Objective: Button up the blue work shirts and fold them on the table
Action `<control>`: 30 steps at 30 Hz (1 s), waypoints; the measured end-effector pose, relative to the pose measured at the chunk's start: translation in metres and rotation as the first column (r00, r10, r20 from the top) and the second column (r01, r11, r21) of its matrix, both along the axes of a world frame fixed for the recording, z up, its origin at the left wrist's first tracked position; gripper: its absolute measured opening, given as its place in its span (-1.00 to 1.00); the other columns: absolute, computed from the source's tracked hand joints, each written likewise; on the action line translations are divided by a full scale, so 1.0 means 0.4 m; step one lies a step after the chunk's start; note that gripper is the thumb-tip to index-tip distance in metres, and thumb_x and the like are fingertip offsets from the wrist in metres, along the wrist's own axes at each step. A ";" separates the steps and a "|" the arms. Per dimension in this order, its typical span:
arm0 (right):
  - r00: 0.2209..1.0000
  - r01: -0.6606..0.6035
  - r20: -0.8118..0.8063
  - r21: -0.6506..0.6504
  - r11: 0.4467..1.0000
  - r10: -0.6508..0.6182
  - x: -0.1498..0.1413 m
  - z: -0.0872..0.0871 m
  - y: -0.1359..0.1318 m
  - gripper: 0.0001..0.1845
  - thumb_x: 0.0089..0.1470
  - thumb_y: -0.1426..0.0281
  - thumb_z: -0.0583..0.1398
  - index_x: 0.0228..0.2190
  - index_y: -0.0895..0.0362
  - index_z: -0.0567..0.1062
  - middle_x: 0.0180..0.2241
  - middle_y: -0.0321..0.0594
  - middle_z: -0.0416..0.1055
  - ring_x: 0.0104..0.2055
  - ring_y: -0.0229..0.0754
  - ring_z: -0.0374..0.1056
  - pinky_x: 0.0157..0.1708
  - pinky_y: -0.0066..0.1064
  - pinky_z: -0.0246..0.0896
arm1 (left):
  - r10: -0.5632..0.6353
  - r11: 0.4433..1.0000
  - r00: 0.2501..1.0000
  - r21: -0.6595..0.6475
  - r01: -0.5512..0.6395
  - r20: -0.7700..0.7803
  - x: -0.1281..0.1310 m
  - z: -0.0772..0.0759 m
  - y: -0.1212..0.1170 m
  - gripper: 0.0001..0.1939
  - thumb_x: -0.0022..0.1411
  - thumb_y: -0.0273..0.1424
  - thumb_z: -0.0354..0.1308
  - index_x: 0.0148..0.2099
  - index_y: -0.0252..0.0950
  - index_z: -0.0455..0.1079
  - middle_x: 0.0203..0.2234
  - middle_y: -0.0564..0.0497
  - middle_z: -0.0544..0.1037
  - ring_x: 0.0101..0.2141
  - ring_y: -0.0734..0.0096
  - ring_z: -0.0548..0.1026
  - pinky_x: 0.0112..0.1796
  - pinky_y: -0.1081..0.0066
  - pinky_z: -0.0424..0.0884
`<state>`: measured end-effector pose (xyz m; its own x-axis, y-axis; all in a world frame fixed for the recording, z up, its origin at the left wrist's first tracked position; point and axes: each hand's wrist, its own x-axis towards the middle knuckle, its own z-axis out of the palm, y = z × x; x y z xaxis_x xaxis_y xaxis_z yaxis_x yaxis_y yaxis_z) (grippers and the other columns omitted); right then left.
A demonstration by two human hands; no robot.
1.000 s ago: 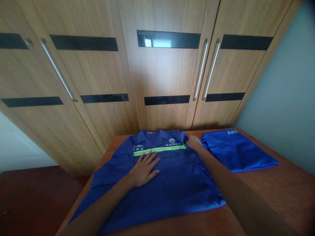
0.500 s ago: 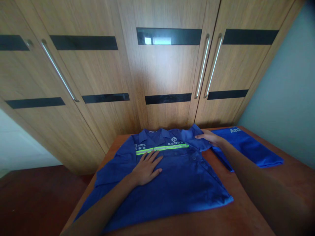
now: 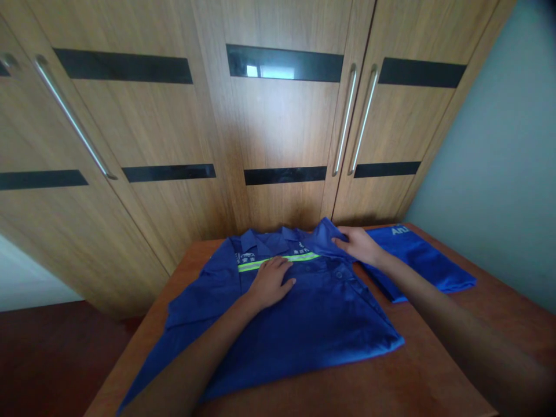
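A blue work shirt with a yellow-green and silver reflective stripe, white lettering and a collar lies front up on the table. My left hand rests on its chest just below the stripe, fingers a little bent and thumb apart, gripping nothing that I can see. At the right shoulder, my right hand pinches the sleeve and lifts it into a raised fold. This fold hides part of the white emblem. The other sleeve lies spread at the left.
A folded brighter blue cloth item with pale letters lies on the reddish-brown table at the right. Behind the table stands a wooden wardrobe with metal handles. A pale wall borders the right side.
My right hand has drawn the sleeve inward to the left, and the fold now covers part of the emblem. My left hand's fingers have come closer together. The view has shifted slightly.
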<state>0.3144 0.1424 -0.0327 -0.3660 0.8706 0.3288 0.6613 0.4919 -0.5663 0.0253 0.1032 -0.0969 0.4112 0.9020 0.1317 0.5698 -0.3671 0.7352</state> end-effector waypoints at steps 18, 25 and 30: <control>0.898 -0.020 0.426 0.286 0.958 -0.108 0.016 -0.187 -0.151 -0.37 -0.07 0.55 0.12 0.10 0.23 0.31 0.12 0.03 0.23 0.16 0.04 0.12 0.13 -0.12 0.07 | 0.503 0.813 0.671 -0.563 -0.153 0.545 0.250 -0.039 0.222 -0.40 -0.05 -0.64 0.21 0.10 -0.29 0.29 -0.31 -0.02 0.54 -0.45 0.47 0.50 -0.44 0.52 0.40; 0.874 -0.055 0.481 0.232 0.971 -0.065 0.088 -0.221 -0.141 -0.50 0.09 0.55 0.00 0.07 0.15 0.39 0.13 -0.05 0.28 0.15 -0.05 0.21 0.10 -0.23 0.18 | 0.399 0.874 0.698 -0.477 -0.094 0.594 0.239 -0.058 0.222 -0.33 -0.05 -0.71 0.12 0.16 -0.30 0.26 -0.18 -0.10 0.55 -0.45 0.49 0.50 -0.46 0.53 0.37; 0.851 -0.083 0.523 0.229 0.970 -0.051 0.082 -0.206 -0.156 -0.58 0.12 0.43 0.08 0.02 0.14 0.43 0.15 -0.02 0.25 0.19 0.06 0.14 0.11 -0.09 0.15 | 0.379 0.890 0.725 -0.441 -0.116 0.575 0.244 -0.072 0.224 -0.44 0.08 -0.57 0.18 0.16 -0.35 0.25 -0.09 -0.18 0.52 -0.25 0.36 0.53 -0.25 0.43 0.42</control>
<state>0.3474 0.0800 -0.1153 -0.5546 0.7842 0.2783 0.8154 0.5789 -0.0063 0.1229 0.1929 -0.1258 0.1038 0.9921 -0.0705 -0.0437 0.0753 0.9962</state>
